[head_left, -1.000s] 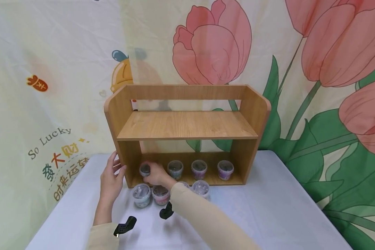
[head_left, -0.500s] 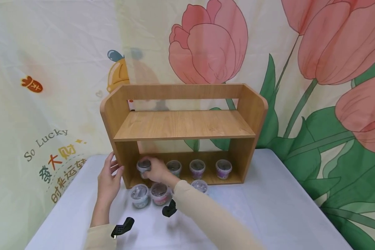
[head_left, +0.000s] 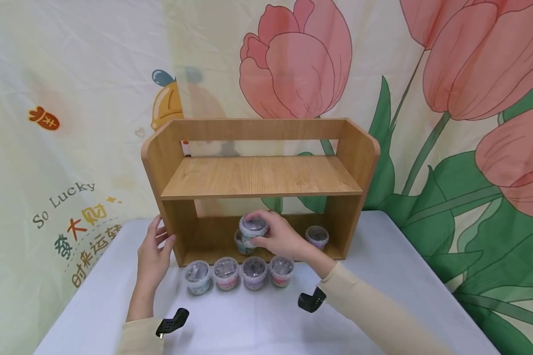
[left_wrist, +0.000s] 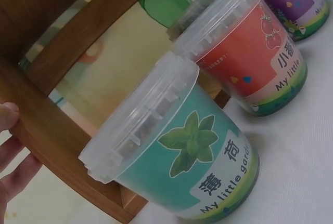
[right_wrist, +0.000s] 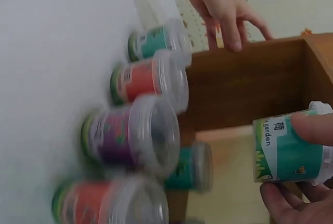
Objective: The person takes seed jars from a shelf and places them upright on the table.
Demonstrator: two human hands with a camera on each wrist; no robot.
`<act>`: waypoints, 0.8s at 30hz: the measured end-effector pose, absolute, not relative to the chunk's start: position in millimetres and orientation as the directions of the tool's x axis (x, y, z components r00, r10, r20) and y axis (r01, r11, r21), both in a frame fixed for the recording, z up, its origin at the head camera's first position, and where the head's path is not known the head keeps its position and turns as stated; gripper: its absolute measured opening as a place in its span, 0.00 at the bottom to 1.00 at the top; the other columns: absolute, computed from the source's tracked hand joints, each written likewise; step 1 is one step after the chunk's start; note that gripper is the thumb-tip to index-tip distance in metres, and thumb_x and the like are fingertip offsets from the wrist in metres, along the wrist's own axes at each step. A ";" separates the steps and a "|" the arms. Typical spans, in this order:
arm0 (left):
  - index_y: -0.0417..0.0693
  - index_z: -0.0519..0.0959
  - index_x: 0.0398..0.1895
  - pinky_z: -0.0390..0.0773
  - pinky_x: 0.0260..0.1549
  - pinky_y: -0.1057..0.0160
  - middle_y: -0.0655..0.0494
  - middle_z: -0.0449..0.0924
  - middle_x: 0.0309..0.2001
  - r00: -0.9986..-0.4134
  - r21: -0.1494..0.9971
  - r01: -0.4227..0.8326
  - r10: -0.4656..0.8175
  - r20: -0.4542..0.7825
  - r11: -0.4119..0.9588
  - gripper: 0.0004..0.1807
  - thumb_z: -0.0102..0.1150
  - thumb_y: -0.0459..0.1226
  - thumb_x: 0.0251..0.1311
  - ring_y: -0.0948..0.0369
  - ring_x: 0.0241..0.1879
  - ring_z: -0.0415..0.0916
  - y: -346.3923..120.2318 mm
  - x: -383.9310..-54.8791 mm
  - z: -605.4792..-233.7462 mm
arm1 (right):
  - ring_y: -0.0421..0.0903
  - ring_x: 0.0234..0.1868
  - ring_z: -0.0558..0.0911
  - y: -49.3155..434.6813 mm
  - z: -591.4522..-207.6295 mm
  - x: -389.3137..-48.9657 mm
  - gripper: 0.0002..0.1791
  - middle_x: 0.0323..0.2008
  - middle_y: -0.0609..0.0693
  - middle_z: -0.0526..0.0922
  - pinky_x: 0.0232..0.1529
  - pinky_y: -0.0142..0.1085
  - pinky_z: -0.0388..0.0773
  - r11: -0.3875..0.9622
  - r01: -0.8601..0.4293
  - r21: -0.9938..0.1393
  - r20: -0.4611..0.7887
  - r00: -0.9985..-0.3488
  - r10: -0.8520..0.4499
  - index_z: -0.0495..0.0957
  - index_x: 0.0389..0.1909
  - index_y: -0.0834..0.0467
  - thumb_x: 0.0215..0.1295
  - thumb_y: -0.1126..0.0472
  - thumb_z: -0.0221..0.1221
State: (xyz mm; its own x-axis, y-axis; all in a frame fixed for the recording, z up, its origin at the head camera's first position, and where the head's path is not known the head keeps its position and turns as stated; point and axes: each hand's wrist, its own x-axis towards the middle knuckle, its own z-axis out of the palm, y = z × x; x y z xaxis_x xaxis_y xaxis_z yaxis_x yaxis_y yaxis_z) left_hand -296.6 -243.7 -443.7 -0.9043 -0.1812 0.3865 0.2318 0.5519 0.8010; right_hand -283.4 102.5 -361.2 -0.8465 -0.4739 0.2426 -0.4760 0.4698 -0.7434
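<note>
My right hand point(head_left: 280, 235) grips a small lidded plastic pot point(head_left: 254, 229) between thumb and fingers, raised at the front of the lower compartment. In the right wrist view this held pot point(right_wrist: 289, 148) has a teal label. Behind it in the head view, another teal pot point(head_left: 242, 245) stands on the bottom board, partly covered. Close to the right side panel stands a purple pot point(head_left: 317, 237). My left hand point(head_left: 153, 251), fingers extended, touches the outer face of the wooden shelf's left panel point(head_left: 171, 231); in the left wrist view only its fingers point(left_wrist: 21, 174) show.
In front of the wooden shelf point(head_left: 262, 177), a row of lidded pots stands on the white tablecloth: a teal mint pot point(head_left: 198, 278), a red pot point(head_left: 226, 274), a purple pot point(head_left: 254, 273) and another red pot point(head_left: 282, 271). A flowered cloth point(head_left: 417, 162) hangs behind.
My right hand has carried the pot rightward from the left end of the lower compartment. It now covers the spot of a purple pot seen earlier. My left hand stays at the side panel.
</note>
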 end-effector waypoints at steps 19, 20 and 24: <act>0.68 0.46 0.88 0.77 0.64 0.35 0.35 0.69 0.74 -0.900 0.791 0.230 -0.186 0.395 0.566 0.42 0.53 0.33 0.81 0.36 0.72 0.71 -242.0 -297.9 -443.9 | 0.60 0.62 0.77 247.2 -417.9 -249.4 0.29 0.62 0.58 0.78 0.55 0.52 0.88 0.554 -0.387 -0.737 0.241 -0.916 -0.319 0.78 0.63 0.53 0.62 0.68 0.75; 0.68 0.46 0.88 0.77 0.64 0.34 0.35 0.69 0.74 -0.900 0.793 0.228 -0.188 0.392 0.564 0.42 0.53 0.33 0.81 0.36 0.72 0.71 -241.8 -297.7 -443.7 | 0.60 0.63 0.76 248.8 -422.9 -248.3 0.29 0.62 0.58 0.78 0.56 0.52 0.88 0.556 -0.376 -0.741 0.230 -0.920 -0.316 0.78 0.63 0.53 0.62 0.68 0.75; 0.68 0.46 0.88 0.77 0.64 0.35 0.35 0.69 0.74 -0.905 0.795 0.218 -0.188 0.382 0.566 0.42 0.53 0.33 0.80 0.36 0.72 0.71 -242.2 -297.1 -442.4 | 0.59 0.63 0.76 249.9 -439.5 -244.1 0.29 0.61 0.57 0.78 0.58 0.56 0.86 0.552 -0.356 -0.754 0.212 -0.927 -0.308 0.79 0.62 0.52 0.61 0.68 0.75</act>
State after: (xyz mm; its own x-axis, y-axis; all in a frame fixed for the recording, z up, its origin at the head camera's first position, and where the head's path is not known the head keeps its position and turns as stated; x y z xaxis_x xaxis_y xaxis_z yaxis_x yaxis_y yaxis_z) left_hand -297.1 -242.2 -442.4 -0.9046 -0.1883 0.3824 0.2182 0.5661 0.7949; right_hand -244.1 249.9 -439.5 -0.9275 -0.3078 0.2122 -0.3557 0.5520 -0.7541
